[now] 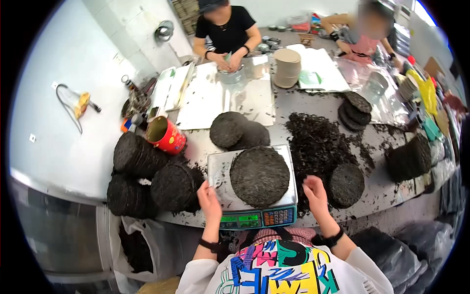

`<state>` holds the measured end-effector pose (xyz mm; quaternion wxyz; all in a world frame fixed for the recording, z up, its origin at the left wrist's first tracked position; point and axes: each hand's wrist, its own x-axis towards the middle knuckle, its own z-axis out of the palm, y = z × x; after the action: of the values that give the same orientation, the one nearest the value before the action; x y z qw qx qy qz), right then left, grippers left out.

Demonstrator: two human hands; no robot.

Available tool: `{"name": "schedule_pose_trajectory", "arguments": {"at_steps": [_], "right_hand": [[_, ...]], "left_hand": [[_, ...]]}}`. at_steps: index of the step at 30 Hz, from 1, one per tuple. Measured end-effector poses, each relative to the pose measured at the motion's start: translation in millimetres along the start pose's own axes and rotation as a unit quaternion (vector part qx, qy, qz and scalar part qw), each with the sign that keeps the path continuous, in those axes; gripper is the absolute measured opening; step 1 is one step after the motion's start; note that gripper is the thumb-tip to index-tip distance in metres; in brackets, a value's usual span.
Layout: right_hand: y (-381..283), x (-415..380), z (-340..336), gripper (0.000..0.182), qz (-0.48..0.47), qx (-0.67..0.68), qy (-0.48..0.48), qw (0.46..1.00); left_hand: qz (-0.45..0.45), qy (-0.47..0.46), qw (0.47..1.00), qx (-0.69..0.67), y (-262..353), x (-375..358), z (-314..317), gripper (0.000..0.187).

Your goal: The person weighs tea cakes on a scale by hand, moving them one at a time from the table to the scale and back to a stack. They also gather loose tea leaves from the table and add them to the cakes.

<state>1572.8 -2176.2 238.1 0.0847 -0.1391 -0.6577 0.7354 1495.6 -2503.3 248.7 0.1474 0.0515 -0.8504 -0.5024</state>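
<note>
A dark, round pressed tea cake (260, 176) lay flat on the steel pan of a digital weighing scale (254, 215), its green display lit. The left hand (209, 200) rested at the pan's left edge, fingers loosely curled and holding nothing; the right hand (315, 192) hovered over the heap of loose dark tea leaves (313, 142), whether pinching any could not be told. Stacks of finished cakes (147, 176) at left suggested much weighing was done; loose leaf remained.
</note>
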Motion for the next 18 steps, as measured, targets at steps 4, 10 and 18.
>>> {"name": "schedule_pose_trajectory", "arguments": {"at_steps": [4, 10, 18], "right_hand": [[24.6, -37.2, -17.2, 0.032, 0.221, -0.088, -0.288, 0.928], [93.2, -55.0, 33.3, 0.042, 0.242, -0.155, -0.605, 0.742], [215.2, -65.1, -23.8, 0.034, 0.25, -0.151, -0.521, 0.802]], "left_hand": [[-0.201, 0.143, 0.969, -0.028, -158.9, -55.1, -54.5, 0.023], [-0.039, -0.151, 0.971, 0.183, -130.7, -144.1, 11.4, 0.031], [0.04, -0.606, 0.794, 0.025, -54.6, -197.6, 121.6, 0.064]]}}
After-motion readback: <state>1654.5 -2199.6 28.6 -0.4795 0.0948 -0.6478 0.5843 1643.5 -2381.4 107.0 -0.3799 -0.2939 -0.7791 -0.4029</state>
